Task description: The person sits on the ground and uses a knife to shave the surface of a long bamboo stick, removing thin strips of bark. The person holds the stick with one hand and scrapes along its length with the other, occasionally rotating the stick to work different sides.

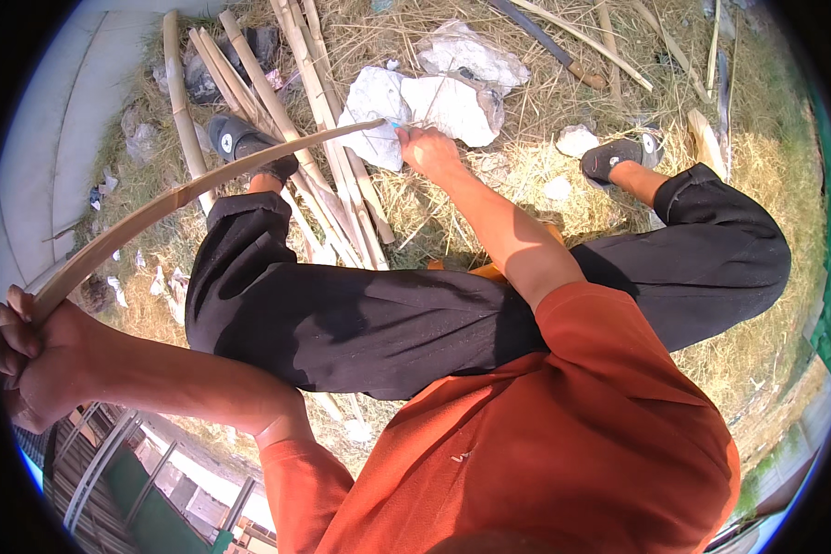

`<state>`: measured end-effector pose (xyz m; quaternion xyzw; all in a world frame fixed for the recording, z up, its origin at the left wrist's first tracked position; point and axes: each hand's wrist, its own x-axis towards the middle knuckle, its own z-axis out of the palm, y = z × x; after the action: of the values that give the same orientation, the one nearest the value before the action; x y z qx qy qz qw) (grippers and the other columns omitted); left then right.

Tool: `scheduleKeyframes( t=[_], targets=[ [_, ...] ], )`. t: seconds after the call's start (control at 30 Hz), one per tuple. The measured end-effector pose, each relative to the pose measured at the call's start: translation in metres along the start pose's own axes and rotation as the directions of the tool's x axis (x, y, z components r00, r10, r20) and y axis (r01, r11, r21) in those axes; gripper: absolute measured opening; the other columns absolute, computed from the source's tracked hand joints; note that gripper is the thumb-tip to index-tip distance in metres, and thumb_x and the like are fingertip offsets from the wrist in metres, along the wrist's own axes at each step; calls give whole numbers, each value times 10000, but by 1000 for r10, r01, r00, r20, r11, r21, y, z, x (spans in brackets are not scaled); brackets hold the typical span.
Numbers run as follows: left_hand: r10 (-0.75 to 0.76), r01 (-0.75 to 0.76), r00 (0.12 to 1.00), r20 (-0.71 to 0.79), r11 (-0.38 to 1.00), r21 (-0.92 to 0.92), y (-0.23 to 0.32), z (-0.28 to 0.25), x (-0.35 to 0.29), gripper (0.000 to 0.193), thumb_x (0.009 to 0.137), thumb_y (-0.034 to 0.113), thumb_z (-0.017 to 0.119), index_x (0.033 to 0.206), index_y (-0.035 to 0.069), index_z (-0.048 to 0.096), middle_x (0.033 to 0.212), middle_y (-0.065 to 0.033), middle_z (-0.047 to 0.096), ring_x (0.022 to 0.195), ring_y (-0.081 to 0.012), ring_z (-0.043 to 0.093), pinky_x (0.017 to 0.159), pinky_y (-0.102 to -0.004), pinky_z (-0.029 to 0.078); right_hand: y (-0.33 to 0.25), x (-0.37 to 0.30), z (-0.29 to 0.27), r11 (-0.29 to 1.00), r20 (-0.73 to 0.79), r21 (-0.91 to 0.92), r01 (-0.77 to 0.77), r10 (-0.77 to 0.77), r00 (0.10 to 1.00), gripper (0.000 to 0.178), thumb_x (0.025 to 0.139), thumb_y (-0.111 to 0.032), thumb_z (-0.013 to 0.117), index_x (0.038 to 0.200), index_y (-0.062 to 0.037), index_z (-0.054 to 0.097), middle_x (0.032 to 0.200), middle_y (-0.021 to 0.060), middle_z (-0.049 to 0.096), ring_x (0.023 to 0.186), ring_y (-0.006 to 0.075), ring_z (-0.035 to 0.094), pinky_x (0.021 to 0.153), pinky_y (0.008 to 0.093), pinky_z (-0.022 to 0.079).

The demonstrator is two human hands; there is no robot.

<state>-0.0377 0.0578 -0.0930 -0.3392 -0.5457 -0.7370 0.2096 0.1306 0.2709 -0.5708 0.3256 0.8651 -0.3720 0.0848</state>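
A long, pale bamboo strip [194, 187] bows across the left side of the view, from the lower left up to the white stones. My left hand [42, 355] is wrapped round its wider near end, out at the left rim. At the narrow far end, my right hand [427, 150] is closed in a pinch, just over a white stone [374, 97]. A small bit of blue shows at those fingertips; what it is I cannot make out. The strip's middle hangs free above my left foot.
Several bamboo poles [319, 92] lie beside my left foot. Another white stone [471, 57] rests behind the first. Beyond it lies a long dark tool with a brown handle [586, 76]. Dry straw [526, 171] covers the ground; a concrete surface [55, 120] runs along the left.
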Motion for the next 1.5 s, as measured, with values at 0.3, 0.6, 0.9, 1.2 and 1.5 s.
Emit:
scheduleKeyframes(
  t=[0.3, 0.6, 0.9, 1.2, 1.5],
  targets=[
    [-20, 22, 999, -44, 999, 48, -1, 36, -26, 165, 734, 142, 425, 570, 133, 415, 534, 23, 294, 435, -118, 246, 528, -304, 298, -50, -38, -34, 933, -6, 360, 1, 2, 1000, 597, 985, -457, 315, 1002, 38, 648, 927, 315, 639, 898, 488, 612, 837, 531, 481],
    [20, -8, 997, -73, 988, 152, -8, 43, -33, 405, 932, 328, 459, 613, 157, 277, 606, -3, 330, 471, -128, 287, 538, -335, 317, -33, -33, -25, 972, 164, 208, -106, 72, 984, 601, 977, -466, 314, 1013, 18, 669, 973, 310, 643, 957, 457, 625, 870, 514, 492],
    [31, -17, 996, -79, 986, 165, -13, 31, -27, 245, 958, 281, 457, 734, 209, 389, 627, -37, 382, 474, -136, 332, 550, -340, 359, 2, -20, -2, 976, 189, 66, -209, 194, 963, 601, 985, -442, 278, 1057, 18, 657, 1038, 297, 635, 1032, 444, 600, 926, 504, 461],
    [115, -88, 984, -134, 978, 190, -9, 51, -41, 165, 965, 233, 526, 947, 165, 377, 646, -100, 409, 463, -165, 359, 485, -342, 405, -112, -88, -127, 865, 47, 461, 199, -248, 968, 500, 1006, -337, 306, 970, 74, 590, 833, 298, 625, 837, 475, 610, 775, 533, 450],
    [110, -108, 993, -33, 993, 44, -10, 69, -42, 151, 968, 209, 502, 861, 175, 401, 618, -92, 406, 451, -158, 341, 450, -320, 361, -82, -78, -79, 935, 34, 334, 115, -134, 990, 500, 993, -325, 363, 877, 87, 622, 746, 333, 619, 739, 509, 611, 685, 552, 482]
  ],
)
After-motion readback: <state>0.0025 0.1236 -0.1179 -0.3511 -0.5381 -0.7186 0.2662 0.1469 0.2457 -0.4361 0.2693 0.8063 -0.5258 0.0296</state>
